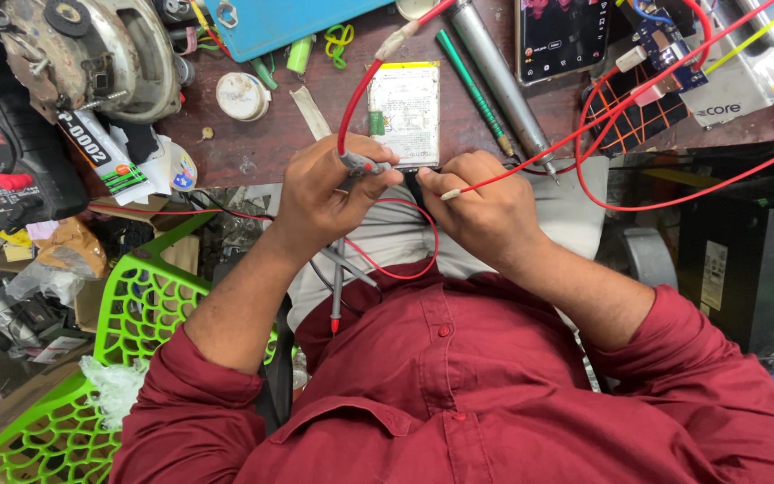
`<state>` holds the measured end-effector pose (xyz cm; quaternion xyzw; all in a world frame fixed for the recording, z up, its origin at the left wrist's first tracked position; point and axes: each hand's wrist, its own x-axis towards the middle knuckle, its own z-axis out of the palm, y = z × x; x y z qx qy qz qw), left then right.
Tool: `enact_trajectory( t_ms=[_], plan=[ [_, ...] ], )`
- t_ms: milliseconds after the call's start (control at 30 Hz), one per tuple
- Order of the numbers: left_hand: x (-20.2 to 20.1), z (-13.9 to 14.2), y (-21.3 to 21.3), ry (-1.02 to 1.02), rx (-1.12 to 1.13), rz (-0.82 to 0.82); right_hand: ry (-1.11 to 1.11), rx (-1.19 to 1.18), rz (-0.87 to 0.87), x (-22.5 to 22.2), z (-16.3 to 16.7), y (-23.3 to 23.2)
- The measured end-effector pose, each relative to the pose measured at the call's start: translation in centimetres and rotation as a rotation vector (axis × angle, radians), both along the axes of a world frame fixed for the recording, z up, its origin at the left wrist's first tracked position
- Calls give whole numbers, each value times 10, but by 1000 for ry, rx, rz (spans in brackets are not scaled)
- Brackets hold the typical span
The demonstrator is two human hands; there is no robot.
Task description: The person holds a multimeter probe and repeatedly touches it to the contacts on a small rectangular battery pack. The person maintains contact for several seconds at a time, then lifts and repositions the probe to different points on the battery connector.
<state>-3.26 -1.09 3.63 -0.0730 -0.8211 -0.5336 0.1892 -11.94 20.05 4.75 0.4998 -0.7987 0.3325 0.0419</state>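
At bench edge | left hand (329, 184) fingers pinch red probe (362, 164) | right hand (481, 202) fingers pinch red wire (530, 170) | white-labelled flat battery (405, 112) beyond

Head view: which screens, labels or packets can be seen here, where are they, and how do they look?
Phone: top centre of bench, dark lit screen.
Flat battery pack: above the hands, white-and-yellow label.
Glue tube: left, white, black and green.
Black box: right, pale rectangular sticker.

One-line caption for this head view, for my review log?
Left hand and right hand hold red-wired probes to the near edge of a flat battery pack on a cluttered bench.
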Motion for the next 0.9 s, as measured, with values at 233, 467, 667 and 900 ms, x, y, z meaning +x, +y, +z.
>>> enact_trajectory(
  t_ms=[233,467,667,900],
  plan=[
    [0,0,-2,-14,13,3,-15,-10,13,-1,0,0],
    [0,1,-2,-17,20,-1,-19,-1,8,-1,0,0],
    [-1,1,-2,-5,6,3,-19,1,9,-1,-1,-1],
    [0,2,-2,-16,18,1,-16,0,10,-1,-1,-1]
  ],
)
